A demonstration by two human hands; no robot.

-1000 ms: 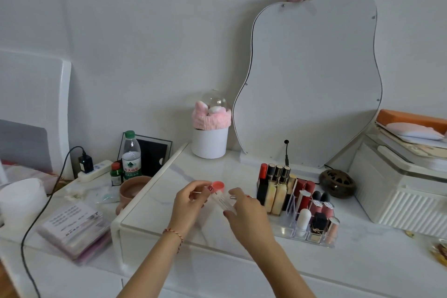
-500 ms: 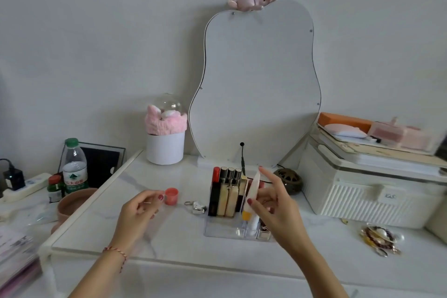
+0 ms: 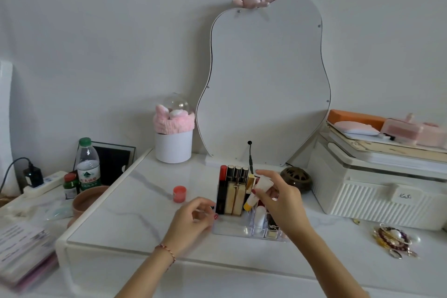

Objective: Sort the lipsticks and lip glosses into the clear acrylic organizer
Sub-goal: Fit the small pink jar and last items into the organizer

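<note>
The clear acrylic organizer (image 3: pixel 229 228) sits on the white marble tabletop below the mirror. Its back row holds a red lipstick (image 3: pixel 222 173) and several black-and-gold tubes (image 3: pixel 237 174); a white balm (image 3: pixel 260 218) and a gold-cased lipstick (image 3: pixel 273 228) stand in front slots. My right hand (image 3: pixel 283 203) grips a white tube with a yellow end (image 3: pixel 257 191), tilted over the organizer's middle. My left hand (image 3: pixel 193 216) rests curled at the organizer's front-left corner; whether it holds anything is hidden. A small red cap (image 3: pixel 179 194) stands alone on the table to the left.
A pear-shaped mirror (image 3: pixel 266 84) leans on the wall, with a white pot (image 3: pixel 173 146) to its left. A dark round burner (image 3: pixel 296 178), a white ribbed case (image 3: pixel 377 198) and jewellery (image 3: pixel 393 241) are at the right. A water bottle (image 3: pixel 87 167) and brown bowl (image 3: pixel 84 201) stand lower left.
My left hand set the red cap down on the table and moved right to the organizer's corner. My right hand carried the white tube over the organizer and tilted it lower.
</note>
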